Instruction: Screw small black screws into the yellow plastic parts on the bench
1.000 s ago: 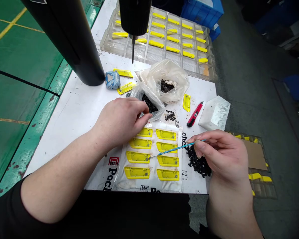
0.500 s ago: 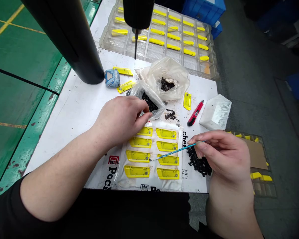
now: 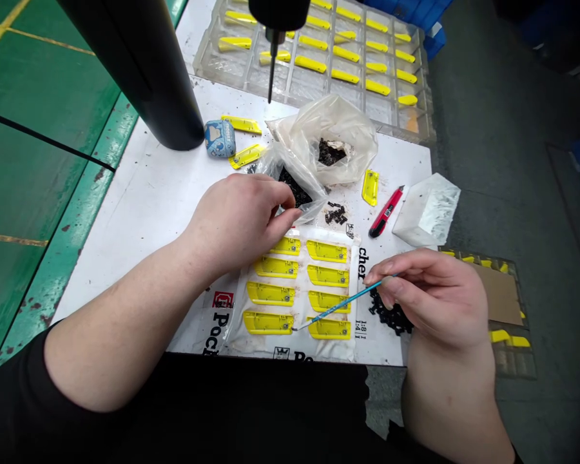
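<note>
Head view: right hand (image 3: 430,299) pinches the blue brush (image 3: 343,303) between thumb and fingers; its tip, left of that hand, has shifted from beside the upper yellow piece (image 3: 270,294) to beside the lower yellow piece (image 3: 268,323), contact unclear; judged as attention passing down one row; left hand (image 3: 241,216) curled, beside the clear bag (image 3: 314,209) ahead of its thumb; whether it pinches anything, cannot tell.

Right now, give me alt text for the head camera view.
A bare right hand holds a thin blue stick above white printed film bearing eight yellow plastic pieces; the left hand is beside a clear bag of small black parts.
</note>
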### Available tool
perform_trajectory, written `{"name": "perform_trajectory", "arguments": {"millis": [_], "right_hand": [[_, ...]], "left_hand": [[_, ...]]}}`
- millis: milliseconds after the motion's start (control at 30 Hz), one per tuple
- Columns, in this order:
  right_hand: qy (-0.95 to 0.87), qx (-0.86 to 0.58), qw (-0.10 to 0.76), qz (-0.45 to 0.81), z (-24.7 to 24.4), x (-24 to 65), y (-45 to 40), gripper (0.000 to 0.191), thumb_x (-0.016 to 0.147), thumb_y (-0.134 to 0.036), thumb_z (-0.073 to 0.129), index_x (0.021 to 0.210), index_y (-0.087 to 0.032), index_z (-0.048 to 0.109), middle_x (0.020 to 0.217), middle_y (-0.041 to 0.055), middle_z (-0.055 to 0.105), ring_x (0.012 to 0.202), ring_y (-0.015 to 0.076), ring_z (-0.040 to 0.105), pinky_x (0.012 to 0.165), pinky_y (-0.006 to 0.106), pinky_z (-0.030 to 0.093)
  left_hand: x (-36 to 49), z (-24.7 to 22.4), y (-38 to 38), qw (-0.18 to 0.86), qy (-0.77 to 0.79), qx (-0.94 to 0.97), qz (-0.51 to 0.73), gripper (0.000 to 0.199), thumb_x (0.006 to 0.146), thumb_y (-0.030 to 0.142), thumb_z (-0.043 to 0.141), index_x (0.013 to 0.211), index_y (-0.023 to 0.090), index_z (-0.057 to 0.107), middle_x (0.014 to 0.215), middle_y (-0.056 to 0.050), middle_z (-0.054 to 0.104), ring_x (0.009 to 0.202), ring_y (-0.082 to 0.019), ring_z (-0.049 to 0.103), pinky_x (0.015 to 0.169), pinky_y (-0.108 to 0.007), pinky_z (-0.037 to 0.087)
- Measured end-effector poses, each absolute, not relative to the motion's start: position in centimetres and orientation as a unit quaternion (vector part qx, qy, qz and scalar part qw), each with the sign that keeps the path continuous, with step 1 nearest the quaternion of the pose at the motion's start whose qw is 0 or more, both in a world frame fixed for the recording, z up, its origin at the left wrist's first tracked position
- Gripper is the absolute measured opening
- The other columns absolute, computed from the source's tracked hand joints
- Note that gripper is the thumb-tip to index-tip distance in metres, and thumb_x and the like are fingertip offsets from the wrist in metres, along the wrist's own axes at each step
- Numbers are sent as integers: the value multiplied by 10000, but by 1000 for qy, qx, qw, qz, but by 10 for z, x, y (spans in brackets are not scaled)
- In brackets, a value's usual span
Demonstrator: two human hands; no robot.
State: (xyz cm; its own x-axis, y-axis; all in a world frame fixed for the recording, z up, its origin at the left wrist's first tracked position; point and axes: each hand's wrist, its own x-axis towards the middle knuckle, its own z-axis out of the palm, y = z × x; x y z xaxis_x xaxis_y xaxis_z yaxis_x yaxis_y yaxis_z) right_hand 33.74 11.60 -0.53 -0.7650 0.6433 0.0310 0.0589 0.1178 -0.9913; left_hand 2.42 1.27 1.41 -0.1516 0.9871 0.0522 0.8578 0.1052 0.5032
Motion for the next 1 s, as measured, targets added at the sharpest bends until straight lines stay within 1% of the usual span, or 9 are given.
{"name": "perform_trajectory", "arguments": {"millis": [267, 467, 633, 767, 1000], "right_hand": [[-720, -261, 225, 602, -5, 334, 114, 127, 1017, -205, 847, 1127, -263, 825, 999, 68, 809, 595, 133, 678, 540, 232, 607], [-720, -270, 225, 599, -3, 331, 113, 115, 1007, -223, 861, 1112, -261, 832, 988, 67, 807, 613, 144, 687, 540, 242, 603], [-737, -270, 218, 581, -3, 332, 112, 128, 1023, -194, 837, 1134, -255, 822, 1024, 69, 806, 630, 140, 682, 554, 249, 606], [-748, -255, 221, 571, -2, 332, 111, 153, 1030, -161, 817, 1144, -262, 820, 1038, 58, 806, 642, 135, 685, 556, 243, 608], [-756, -244, 235, 560, 0, 335, 109, 203, 1025, -119, 805, 1163, -268, 822, 1059, 61, 808, 652, 144, 681, 551, 266, 603]], "left_hand": [[25, 15, 13, 148, 729, 637, 201, 283, 1041, 395, 602, 1055, 220, 824, 1014, -64, 802, 872, -228, 691, 778, -368, 474], [26, 15, 13, 144, 733, 635, 195, 294, 1045, 402, 597, 1058, 220, 827, 1014, -66, 797, 880, -229, 688, 816, -363, 485], [27, 16, 14, 144, 734, 636, 191, 296, 1050, 407, 596, 1065, 216, 822, 1006, -65, 790, 872, -228, 685, 795, -362, 473], [27, 17, 14, 147, 736, 632, 191, 289, 1048, 401, 599, 1064, 219, 822, 999, -66, 788, 878, -231, 687, 807, -363, 472], [27, 17, 14, 147, 736, 632, 192, 280, 1042, 401, 606, 1055, 221, 821, 988, -62, 791, 868, -228, 685, 804, -363, 477]]}}
